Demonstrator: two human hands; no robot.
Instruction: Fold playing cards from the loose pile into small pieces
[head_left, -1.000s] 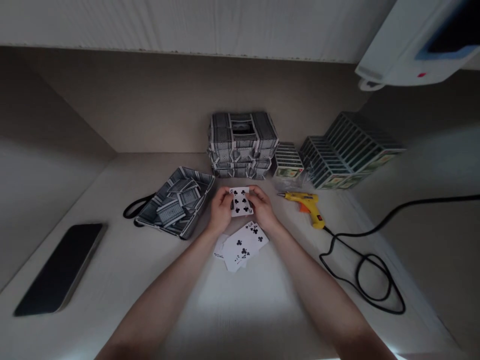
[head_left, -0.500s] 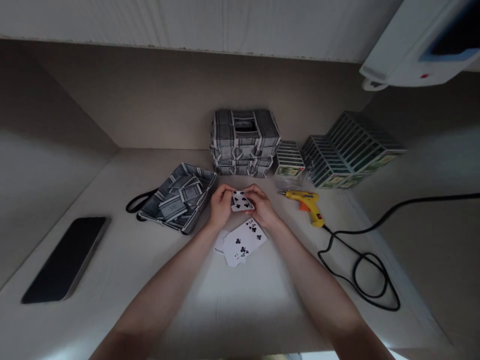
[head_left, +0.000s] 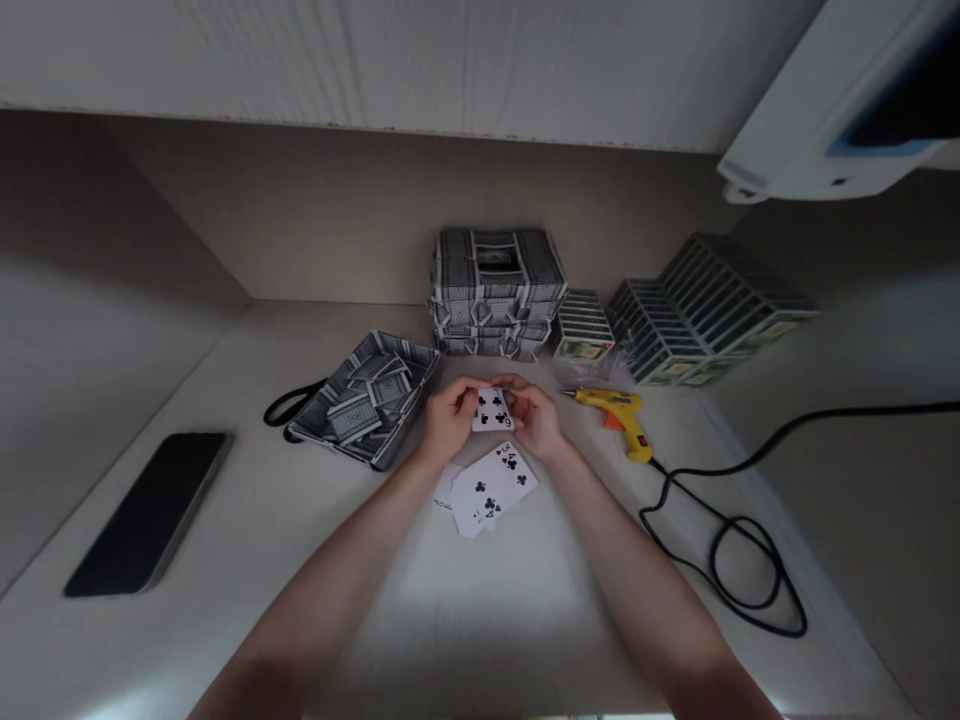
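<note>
Here, both forearms reach forward over the counter [head_left: 465, 620] and slant inward, so that the left hand [head_left: 450, 415] and the right hand [head_left: 534, 415] nearly meet at the fingertips. Each is bent in at the wrist, fingers curled, and together they grasp a six of clubs [head_left: 492, 411]: the left has its left side, thumb on top, and the right has its right side. Whether it is one card or several in a thin stack, I cannot tell.

On it, a 6 reads upside down at the near right corner, beside black club pips. Just nearer than the hands, a loose pile of playing cards [head_left: 487, 490] lies face up on the counter, with a 3 and a 4 readable at its far corner. The printing on the striped card packs [head_left: 697, 320], beyond and to the right of the hands, is too small to read.

The held card is white, glossy-looking and face up, its far edge partly covered by fingers. Just left of the left hand sits an open box [head_left: 386, 458] patterned in grey and white, with similarly patterned pieces inside. Straight beyond the hands stands a matching handled case [head_left: 499, 300]; near the right hand lies a yellow glue gun [head_left: 613, 404].
</note>
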